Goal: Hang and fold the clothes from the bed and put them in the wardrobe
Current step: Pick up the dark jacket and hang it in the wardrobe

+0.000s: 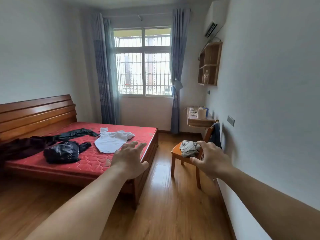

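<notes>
Four garments lie on the bed (83,163): white shirt (112,141) nearest its foot, three dark ones toward the headboard | left hand (129,160), right hand (210,160): fingers spread, empty | step: approach | next, probably: grasp shirt; wardrobe unseen

Red-mattressed bed (83,163); white shirt (110,141), dark garments (62,152)

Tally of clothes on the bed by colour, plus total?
White: 1, the white shirt
Black or dark: 3, the shiny black jacket, the black garment laid behind it, and the dark garment near the headboard
Total: 4, though the dark pieces overlap, so that count is uncertain.
</notes>
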Tool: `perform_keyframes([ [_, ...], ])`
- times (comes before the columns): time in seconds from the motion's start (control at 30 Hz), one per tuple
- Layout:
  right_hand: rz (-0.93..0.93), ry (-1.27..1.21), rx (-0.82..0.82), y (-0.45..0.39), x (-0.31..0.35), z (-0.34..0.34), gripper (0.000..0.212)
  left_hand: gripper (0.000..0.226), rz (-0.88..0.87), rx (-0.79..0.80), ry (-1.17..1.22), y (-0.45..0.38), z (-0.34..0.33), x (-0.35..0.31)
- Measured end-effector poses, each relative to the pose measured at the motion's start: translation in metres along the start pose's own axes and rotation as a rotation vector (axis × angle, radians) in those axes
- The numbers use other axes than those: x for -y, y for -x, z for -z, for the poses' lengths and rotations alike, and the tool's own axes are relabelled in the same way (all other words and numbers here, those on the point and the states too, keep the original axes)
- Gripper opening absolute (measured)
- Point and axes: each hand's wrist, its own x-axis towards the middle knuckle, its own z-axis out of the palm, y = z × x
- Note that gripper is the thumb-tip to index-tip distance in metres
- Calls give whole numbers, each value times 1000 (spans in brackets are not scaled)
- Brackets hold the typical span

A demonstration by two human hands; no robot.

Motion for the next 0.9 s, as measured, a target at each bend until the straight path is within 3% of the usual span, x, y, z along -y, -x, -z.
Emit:
perform_keyframes([
  [0.43,119,-117,131,-210,-10,-93,78,75,214,22,-99,-176,-43,16],
  [0.67,217,-118,202,-298,36,-148,80,75,354,67,-115,-233,-66,78],
  [0.9,299,-111,254,-399,116,-229,80,73,468,29,-77,-301,-104,189],
])
